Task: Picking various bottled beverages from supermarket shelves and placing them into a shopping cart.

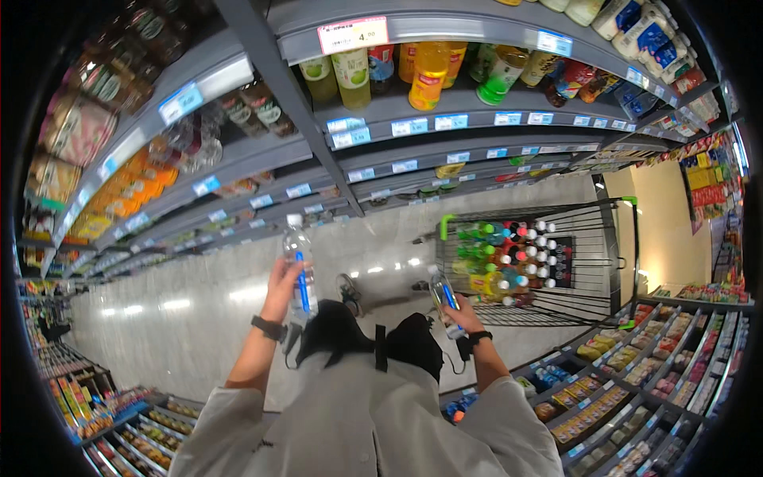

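Note:
My left hand (280, 288) is closed around a clear plastic bottle (297, 240) with a white cap and a blue label, held upright over the aisle. In my right hand (463, 314) is another clear bottle (439, 288), tilted, with a blue patch on its side. That hand is beside the near left corner of a shopping cart (598, 296), a wire basket with green corner pieces. Several bottles (509, 258) with white, red, green and blue caps stand close together in the cart. Black bands circle both my wrists.
Ahead runs a grey drink shelf (381, 131) with price tags and rows of bottles, an orange drink (430, 75) among them. Low racks of packaged goods (636, 374) line the right rear side; more racks (147, 433) stand at the left rear. Grey shiny floor (183, 318) lies between.

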A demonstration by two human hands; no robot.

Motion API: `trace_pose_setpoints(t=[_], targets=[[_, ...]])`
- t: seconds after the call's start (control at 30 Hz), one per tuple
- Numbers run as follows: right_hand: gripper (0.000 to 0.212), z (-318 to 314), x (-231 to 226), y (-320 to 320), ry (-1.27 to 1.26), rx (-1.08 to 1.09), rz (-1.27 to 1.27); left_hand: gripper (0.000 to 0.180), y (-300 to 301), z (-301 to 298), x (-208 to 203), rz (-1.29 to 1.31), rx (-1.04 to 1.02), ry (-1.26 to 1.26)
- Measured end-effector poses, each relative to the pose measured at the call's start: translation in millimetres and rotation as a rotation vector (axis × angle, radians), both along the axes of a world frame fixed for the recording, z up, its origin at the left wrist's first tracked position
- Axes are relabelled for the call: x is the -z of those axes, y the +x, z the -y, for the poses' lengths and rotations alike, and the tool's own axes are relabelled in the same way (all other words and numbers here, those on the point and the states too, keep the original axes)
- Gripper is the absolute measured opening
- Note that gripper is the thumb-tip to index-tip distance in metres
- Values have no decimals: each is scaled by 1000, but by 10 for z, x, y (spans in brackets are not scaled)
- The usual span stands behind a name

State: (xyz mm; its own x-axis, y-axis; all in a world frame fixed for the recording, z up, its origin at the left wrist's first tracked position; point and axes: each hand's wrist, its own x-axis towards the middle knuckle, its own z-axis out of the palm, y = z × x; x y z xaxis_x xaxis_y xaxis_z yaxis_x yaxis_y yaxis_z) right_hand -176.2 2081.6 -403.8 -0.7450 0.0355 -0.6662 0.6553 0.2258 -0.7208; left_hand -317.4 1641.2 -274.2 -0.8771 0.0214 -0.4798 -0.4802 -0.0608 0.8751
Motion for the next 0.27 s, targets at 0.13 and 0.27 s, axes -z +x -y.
trace_pose_setpoints(t=[0.13, 0.27], targets=[[57, -97, 465, 68, -216, 165, 121, 43, -383, 152, 540, -177, 146, -156], [60, -208, 1344, 258, -13, 85, -28, 66, -703, 260, 1303, -504, 197, -527]])
